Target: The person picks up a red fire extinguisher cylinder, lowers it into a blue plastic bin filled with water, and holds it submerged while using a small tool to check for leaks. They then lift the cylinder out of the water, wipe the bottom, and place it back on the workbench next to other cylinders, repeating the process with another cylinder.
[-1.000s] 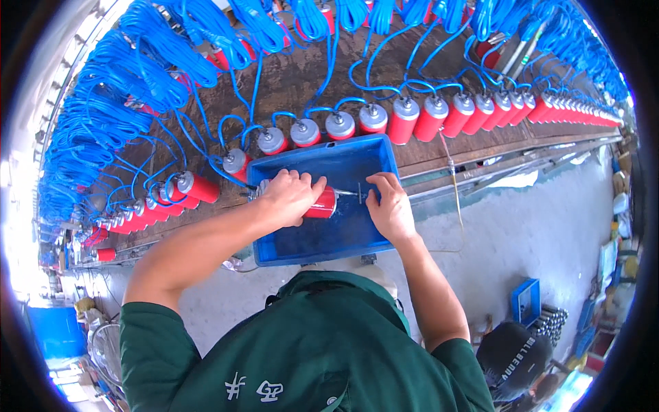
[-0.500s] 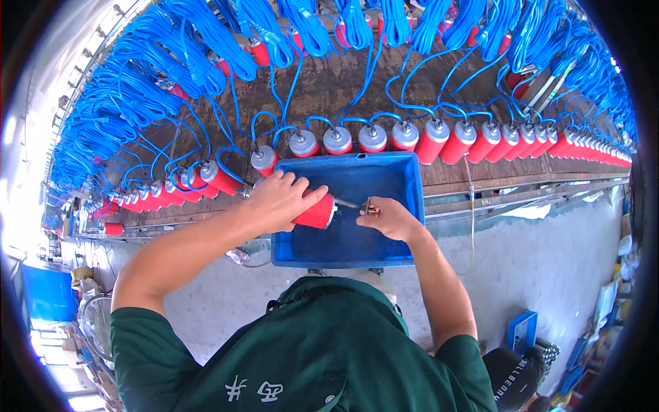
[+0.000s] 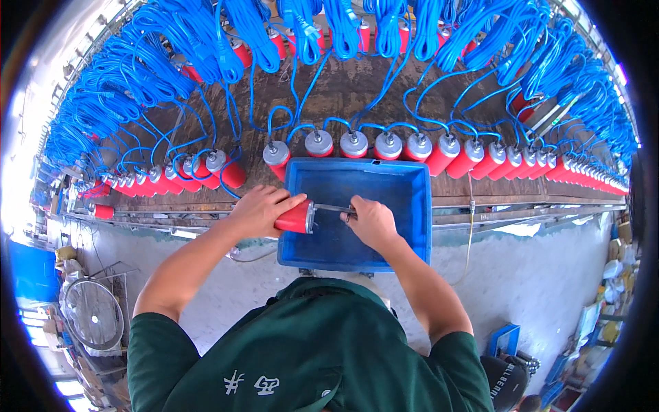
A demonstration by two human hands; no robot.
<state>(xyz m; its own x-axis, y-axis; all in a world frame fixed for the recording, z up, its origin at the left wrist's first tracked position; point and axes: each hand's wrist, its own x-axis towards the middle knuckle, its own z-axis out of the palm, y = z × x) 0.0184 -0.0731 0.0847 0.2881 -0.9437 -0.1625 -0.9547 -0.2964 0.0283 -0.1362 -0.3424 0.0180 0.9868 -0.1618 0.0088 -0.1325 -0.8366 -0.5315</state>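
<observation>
My left hand [image 3: 261, 210] is wrapped round a red cylinder [image 3: 294, 218] with a silver end, tilted so that end faces right. It is held over the left wall of a blue plastic tray [image 3: 423, 226]. In my closed right hand [image 3: 371, 221] is a slim metal tool [image 3: 331, 208], its shaft pointing left to the upper edge of the silver end. Fingers cover the handle, so its exact kind cannot be made out. Beyond the tray, similar red cylinders [image 3: 353, 145] stand in a row, with blue cables joined to their silver tops.
Bundles of coiled blue cable [image 3: 302, 31] line the far side of the worn brown bench [image 3: 322, 89]. A thin pale hose [image 3: 471, 226] hangs off its front edge at the right. A round fan [image 3: 93, 312] stands at the lower left.
The red cylinder and my left hand have shifted left relative to the tray. My right hand has followed, its tool still at the silver end. The whole view has shifted slightly too.
</observation>
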